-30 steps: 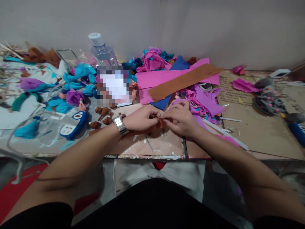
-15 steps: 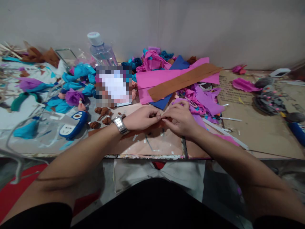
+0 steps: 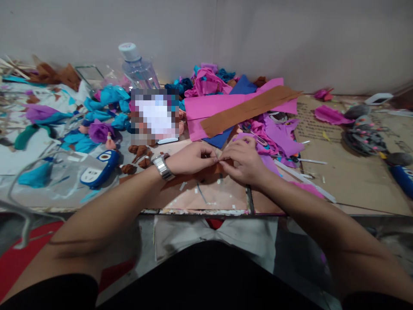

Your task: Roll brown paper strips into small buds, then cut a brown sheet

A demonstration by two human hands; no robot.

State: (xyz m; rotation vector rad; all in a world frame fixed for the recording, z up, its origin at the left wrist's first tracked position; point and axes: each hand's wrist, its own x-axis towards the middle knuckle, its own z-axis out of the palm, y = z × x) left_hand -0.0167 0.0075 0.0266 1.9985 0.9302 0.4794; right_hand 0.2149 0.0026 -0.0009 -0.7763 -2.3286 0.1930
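Note:
My left hand (image 3: 196, 158), below a metal wristwatch (image 3: 163, 167), has its thumb and forefinger closed in a pinch. Thumb and fingertips of my right hand (image 3: 241, 158) meet it there, also pinched together. Whatever sits between the fingertips is too small to make out. Under both hands lies a piece of brown paper (image 3: 206, 176) on the tabletop. Small crumpled brown paper pieces (image 3: 140, 151) are left of my left hand. Beyond the hands, a brown crepe paper strip (image 3: 245, 113) rests across pink crepe paper (image 3: 201, 107) and a blue sheet (image 3: 219, 138).
A clear bottle (image 3: 140, 71) with a white cap stands at the back, behind a blurred-out phone-like screen (image 3: 156, 114). A blue-and-white power socket (image 3: 100, 170) lies at left among turquoise paper pieces. Purple paper scraps (image 3: 284, 133), white sticks (image 3: 306, 181) and cardboard (image 3: 338, 172) spread to the right.

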